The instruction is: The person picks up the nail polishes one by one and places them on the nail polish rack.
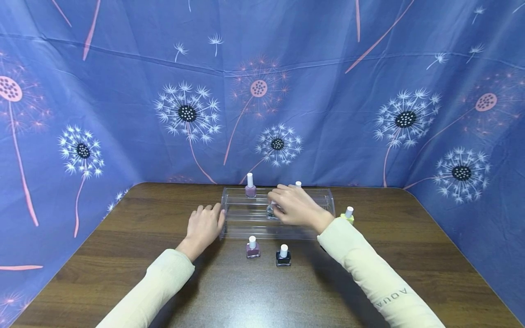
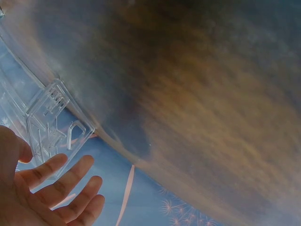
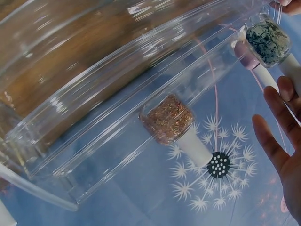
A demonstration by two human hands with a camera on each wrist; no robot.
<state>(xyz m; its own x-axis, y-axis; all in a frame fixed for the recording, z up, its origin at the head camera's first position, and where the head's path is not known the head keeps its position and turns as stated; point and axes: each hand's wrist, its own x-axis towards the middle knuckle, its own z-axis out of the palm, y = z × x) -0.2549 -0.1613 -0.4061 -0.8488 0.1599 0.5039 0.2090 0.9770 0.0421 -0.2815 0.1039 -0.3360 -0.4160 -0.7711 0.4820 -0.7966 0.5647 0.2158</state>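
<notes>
My right hand [image 1: 293, 205] pinches the white cap of a nail polish bottle [image 3: 267, 41] with dark glitter, holding it at the middle tiers of a clear acrylic rack [image 1: 246, 231]. Whether the bottle touches the rack is unclear. On the back tier stand a mauve nail polish bottle [image 1: 250, 190] and a copper glitter bottle [image 3: 169, 120], largely hidden behind my right hand in the head view. My left hand [image 1: 205, 223] is at the rack's left end, its fingers loosely extended in the left wrist view; contact there is hard to make out.
In front of the rack, a purple polish bottle [image 1: 253, 249] and a black one [image 1: 283, 258] stand on the wooden table [image 1: 246, 296]. A yellow bottle [image 1: 347, 216] is beside the rack's right end. Blue dandelion-print cloth [image 1: 328, 114] hangs behind and along both sides.
</notes>
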